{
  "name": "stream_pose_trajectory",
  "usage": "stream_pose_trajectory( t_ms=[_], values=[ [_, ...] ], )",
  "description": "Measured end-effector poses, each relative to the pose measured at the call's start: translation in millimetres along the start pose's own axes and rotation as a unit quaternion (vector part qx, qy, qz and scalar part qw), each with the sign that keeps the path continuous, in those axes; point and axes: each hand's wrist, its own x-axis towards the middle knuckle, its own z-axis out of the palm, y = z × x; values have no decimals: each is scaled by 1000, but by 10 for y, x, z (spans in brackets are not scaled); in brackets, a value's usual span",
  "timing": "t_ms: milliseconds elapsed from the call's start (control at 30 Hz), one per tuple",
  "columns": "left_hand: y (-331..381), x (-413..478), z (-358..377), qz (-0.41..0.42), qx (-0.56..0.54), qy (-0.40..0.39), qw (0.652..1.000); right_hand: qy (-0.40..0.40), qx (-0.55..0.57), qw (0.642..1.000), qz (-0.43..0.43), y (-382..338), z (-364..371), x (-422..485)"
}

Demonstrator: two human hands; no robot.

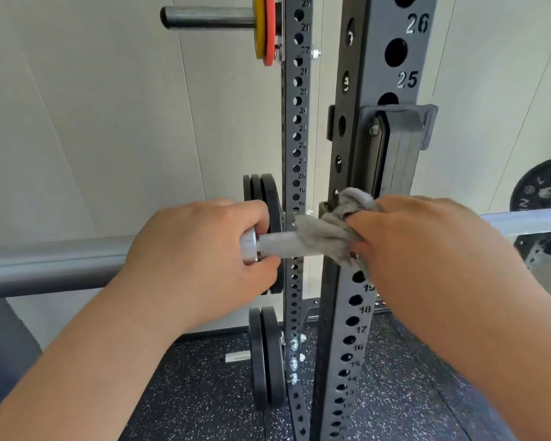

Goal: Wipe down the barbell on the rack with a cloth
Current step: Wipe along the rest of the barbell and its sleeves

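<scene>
Right, the grey holed steel rack upright [334, 329] is carrying the barbell [280, 246] across its front: heavy, rigid, knurled, prob. only needing steadying. Left of the upright, left hand [198, 259] is gripping its smooth end w/ curled fingers; at the upright, right hand [427, 243] is squeezing the soft, fuzzy cloth [325, 233] round it

Grey rack upright [357, 313] w/ numbered holes stands on black speckled floor [204, 393]. Barbell [277, 245] lies across it. Black plates [268, 358] hang on rear upright [295, 138] pegs.
</scene>
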Motion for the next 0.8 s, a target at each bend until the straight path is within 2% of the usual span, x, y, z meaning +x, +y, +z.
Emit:
stream_pose_trajectory(
  t_ms=[100,200,400,533,633,700,800],
  values=[
    [-5,3,-6,11,-3,-2,1000,7,-27,1000,-3,-110,-38,-19],
    [-28,-8,2,24,-3,6,1000,59,-14,998,-28,-367,69,-42],
    [-41,-33,9,40,-2,12,999,142,21,989,34,-424,126,-34],
    [-87,-63,42,46,6,22,999,53,-33,995,75,-367,45,-31],
    [-100,-48,75,53,11,27,998,111,5,989,102,-310,24,-30],
    [-97,-46,95,49,11,33,998,109,25,990,85,-349,71,-11],
    [-92,-41,125,50,17,44,998,85,-10,995,51,-424,147,-6]
  ],
)
